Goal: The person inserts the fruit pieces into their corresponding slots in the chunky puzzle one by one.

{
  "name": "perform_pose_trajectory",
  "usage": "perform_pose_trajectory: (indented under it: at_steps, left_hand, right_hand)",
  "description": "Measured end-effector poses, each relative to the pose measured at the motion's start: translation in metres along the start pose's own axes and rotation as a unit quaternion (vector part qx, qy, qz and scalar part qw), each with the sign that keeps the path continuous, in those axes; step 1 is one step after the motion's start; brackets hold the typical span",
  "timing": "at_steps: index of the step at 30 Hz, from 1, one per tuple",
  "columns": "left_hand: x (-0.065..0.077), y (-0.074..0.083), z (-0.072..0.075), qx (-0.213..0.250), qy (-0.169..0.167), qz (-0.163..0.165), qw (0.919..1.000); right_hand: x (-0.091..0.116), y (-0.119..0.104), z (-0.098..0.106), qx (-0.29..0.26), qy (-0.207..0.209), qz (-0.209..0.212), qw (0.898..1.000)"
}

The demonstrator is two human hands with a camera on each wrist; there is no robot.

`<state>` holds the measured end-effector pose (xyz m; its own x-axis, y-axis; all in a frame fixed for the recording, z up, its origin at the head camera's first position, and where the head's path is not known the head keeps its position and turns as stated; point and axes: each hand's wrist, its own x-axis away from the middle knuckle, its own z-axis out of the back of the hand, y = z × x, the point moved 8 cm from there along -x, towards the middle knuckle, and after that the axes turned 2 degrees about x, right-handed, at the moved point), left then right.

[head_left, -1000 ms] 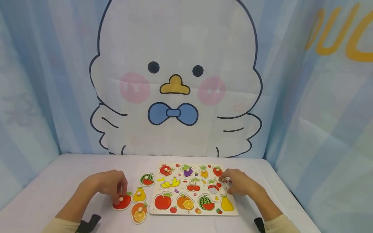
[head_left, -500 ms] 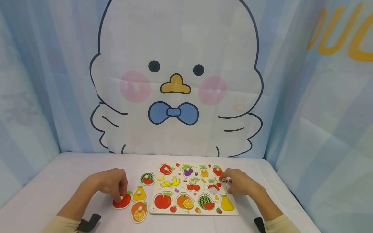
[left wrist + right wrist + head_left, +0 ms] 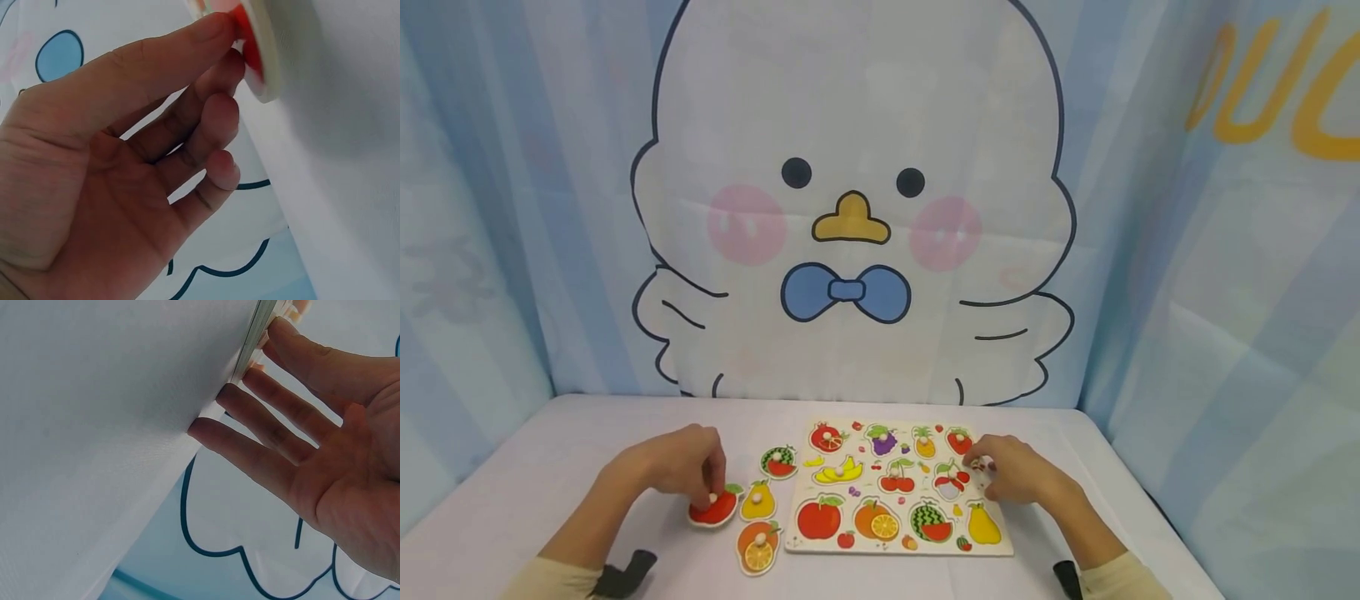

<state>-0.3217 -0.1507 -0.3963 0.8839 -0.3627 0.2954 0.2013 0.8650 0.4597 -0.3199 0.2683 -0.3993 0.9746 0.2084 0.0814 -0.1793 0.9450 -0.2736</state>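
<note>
In the head view, my left hand (image 3: 681, 462) pinches the white knob of a red apple puzzle piece (image 3: 722, 506) between thumb and index finger. The left wrist view shows the apple piece's rim (image 3: 267, 59) tilted and raised off the tabletop, over a shadow. A fruit puzzle board (image 3: 797, 544) lies to the right, with large apple, orange, watermelon and pear pictures along its near row, no knobs on them. My right hand (image 3: 1018, 473) rests at the board's right edge, fingers fairly straight. In the right wrist view, those fingertips (image 3: 234, 394) lie by the board's side.
Between the left hand and the board lie a watermelon piece (image 3: 779, 467), a pear piece (image 3: 757, 506) and an orange piece (image 3: 758, 557), each knobbed. Knobbed pieces such as bananas (image 3: 850, 473) and grapes (image 3: 884, 444) sit in the board. A curtain (image 3: 850, 358) hangs behind the white table (image 3: 700, 575).
My left hand has risen slightly, and the apple piece has come up and tilted with it. My right hand stays at the board's edge.
</note>
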Motion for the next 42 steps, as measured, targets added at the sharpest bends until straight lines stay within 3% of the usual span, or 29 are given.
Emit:
perform_pose_trajectory:
  at_steps: [8, 17, 32, 42]
  left_hand:
    - [-0.003, 0.014, 0.003, 0.006, 0.026, -0.030, 0.9992]
    - [-0.006, 0.030, 0.003, 0.012, 0.030, -0.083, 0.9960]
    - [-0.017, 0.066, -0.013, -0.002, 0.011, -0.112, 0.9937]
    - [-0.025, 0.092, -0.026, -0.029, -0.014, -0.149, 0.9882]
  right_hand:
    - [-0.001, 0.001, 0.001, 0.000, 0.004, 0.005, 1.000]
    - [0.000, 0.002, -0.001, -0.006, 0.000, 0.008, 1.000]
    - [-0.002, 0.007, -0.004, -0.006, -0.002, 0.000, 1.000]
    - [-0.003, 0.005, -0.004, -0.001, -0.001, -0.001, 1.000]
